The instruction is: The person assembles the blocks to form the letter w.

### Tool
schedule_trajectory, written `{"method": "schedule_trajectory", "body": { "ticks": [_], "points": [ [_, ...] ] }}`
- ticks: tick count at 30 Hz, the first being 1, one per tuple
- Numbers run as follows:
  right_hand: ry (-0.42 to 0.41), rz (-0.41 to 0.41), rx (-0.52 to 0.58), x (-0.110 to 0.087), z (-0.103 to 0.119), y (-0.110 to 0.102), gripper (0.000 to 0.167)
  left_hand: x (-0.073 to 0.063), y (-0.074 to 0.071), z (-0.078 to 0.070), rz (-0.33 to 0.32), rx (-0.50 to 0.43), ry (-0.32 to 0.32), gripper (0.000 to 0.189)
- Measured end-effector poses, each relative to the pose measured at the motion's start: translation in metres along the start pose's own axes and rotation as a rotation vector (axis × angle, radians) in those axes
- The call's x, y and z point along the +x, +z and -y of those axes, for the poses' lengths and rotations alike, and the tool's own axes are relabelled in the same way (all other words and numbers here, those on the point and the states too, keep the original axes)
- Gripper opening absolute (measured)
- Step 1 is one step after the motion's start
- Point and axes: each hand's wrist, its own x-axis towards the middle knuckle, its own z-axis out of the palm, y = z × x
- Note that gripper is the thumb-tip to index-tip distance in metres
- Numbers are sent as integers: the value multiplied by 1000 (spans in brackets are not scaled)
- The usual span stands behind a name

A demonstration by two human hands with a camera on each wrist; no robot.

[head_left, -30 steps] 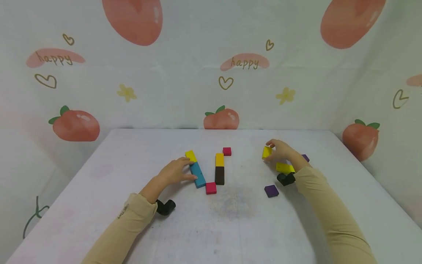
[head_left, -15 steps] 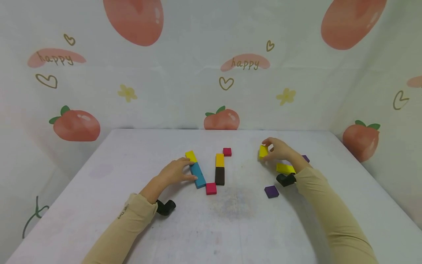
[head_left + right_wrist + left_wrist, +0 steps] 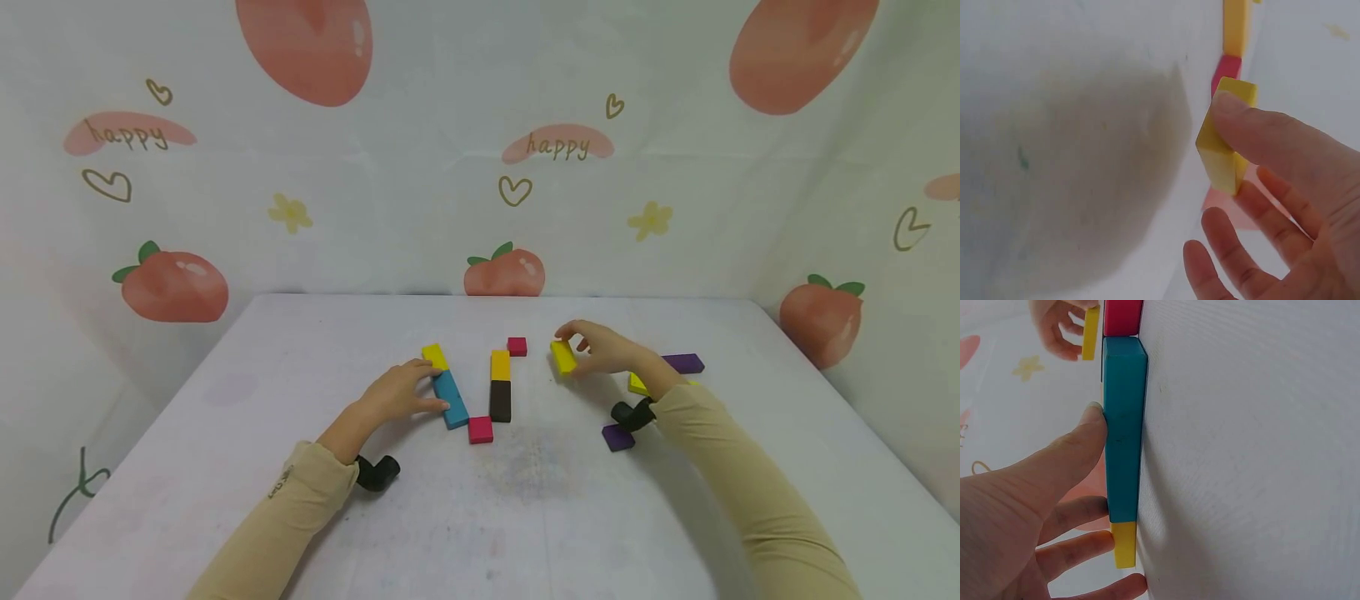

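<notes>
My left hand [image 3: 393, 392] rests thumb and fingertips along a blue block [image 3: 452, 404] and the small yellow block [image 3: 434, 356] at its far end. The left wrist view shows the thumb lying against the blue block [image 3: 1125, 431], the fingers spread. Touching the blue block's near corner is a red block [image 3: 480, 430]. Further right, my right hand [image 3: 606, 350] pinches a yellow block [image 3: 562, 358] between thumb and fingers, tilted and apart from the table. Between the hands, an orange-yellow block [image 3: 500, 365] and a dark brown block [image 3: 500, 402] lie end to end.
Another red block [image 3: 517, 346] lies beyond the orange-yellow one. Under and around the right forearm are a second yellow block [image 3: 637, 384], partly hidden, a long purple block [image 3: 684, 364] and a smaller purple block [image 3: 617, 438]. A printed cloth hangs behind the white table [image 3: 450, 533].
My right hand has carried the yellow block leftward, toward the middle blocks, uncovering more of the long purple block. The left hand has stayed in place.
</notes>
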Motion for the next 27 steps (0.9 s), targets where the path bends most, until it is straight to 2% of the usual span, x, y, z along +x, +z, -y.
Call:
{"method": "schedule_trajectory", "body": {
  "ticks": [12, 27],
  "points": [
    [31, 93, -17, 13, 15, 12, 60, 0, -1, -1, 3, -4, -15, 64],
    [49, 110, -28, 20, 19, 18, 59, -1, 0, -1, 3, 3, -13, 64]
  ]
}}
